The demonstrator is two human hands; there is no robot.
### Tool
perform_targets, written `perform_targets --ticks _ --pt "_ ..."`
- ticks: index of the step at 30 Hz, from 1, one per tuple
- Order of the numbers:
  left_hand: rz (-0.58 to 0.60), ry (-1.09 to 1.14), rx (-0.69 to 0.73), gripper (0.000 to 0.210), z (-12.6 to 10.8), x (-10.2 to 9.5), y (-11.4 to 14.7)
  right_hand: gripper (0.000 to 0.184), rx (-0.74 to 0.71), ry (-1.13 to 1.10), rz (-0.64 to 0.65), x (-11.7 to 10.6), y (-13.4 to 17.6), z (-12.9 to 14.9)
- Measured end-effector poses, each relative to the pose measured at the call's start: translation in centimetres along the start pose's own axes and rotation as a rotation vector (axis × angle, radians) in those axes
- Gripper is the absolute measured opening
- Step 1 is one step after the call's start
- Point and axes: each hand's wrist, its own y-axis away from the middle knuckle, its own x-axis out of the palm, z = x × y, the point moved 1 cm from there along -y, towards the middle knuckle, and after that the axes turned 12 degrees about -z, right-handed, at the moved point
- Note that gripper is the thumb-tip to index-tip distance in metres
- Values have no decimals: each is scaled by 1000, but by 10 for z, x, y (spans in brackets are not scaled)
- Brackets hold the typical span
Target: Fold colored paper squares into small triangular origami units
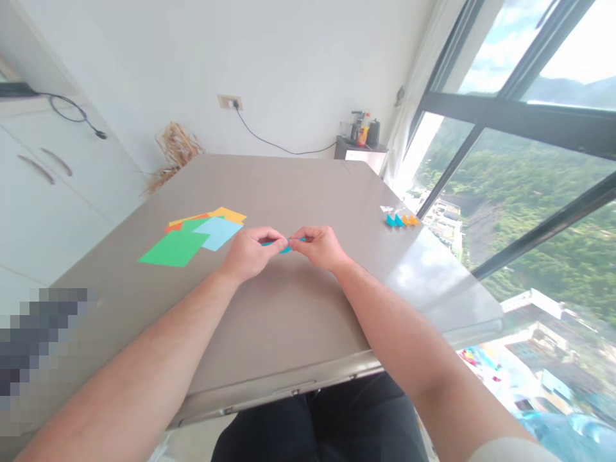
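Between my two hands is a small piece of folded blue paper point(285, 249), mostly hidden by my fingers. My left hand point(253, 251) pinches its left side with thumb and forefinger. On the opposite side, my right hand point(318, 246) grips it the same way, and the two thumb tips nearly meet at the middle. Both hands are just above the table point(289, 301). To the left of them lie loose coloured sheets: a green sheet point(174, 249), a light blue sheet point(219, 233) and a yellow-orange sheet point(230, 213), partly overlapping.
Small folded paper figures stand in a row near the table's right edge, blue ones point(394, 221) beside orange ones point(410, 220). Behind the far edge is a small cabinet point(360, 154) with bottles and a kettle. A large window point(505, 141) runs along the right.
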Motion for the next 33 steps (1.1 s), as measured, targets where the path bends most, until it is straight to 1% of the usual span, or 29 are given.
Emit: perform_targets --ticks 4,7,12,18,22,24,27,30,33 --pt "-2 -49 75 18 -1 -2 -1 20 17 -32 11 0 -1 2" --pt "-16 -54 90 19 -3 -2 -1 19 42 -31 25 0 -1 4" --pt "-14 -62 77 21 0 -1 -2 21 124 -23 18 -4 -1 4" --pt "13 -30 61 21 3 -1 -2 21 92 -56 -2 -6 -1 3" --pt "4 -14 41 22 4 -2 -1 23 145 -124 11 -7 0 4" --pt "6 4 27 23 3 -3 -1 25 149 -160 15 -7 1 5" --pt "33 13 23 22 2 -3 0 24 161 -153 -12 -9 3 6" --pt "35 34 10 21 0 -2 1 22 164 -134 -44 -9 3 7" --pt "29 50 -1 19 0 -1 2 20 148 -117 -40 -10 3 5"
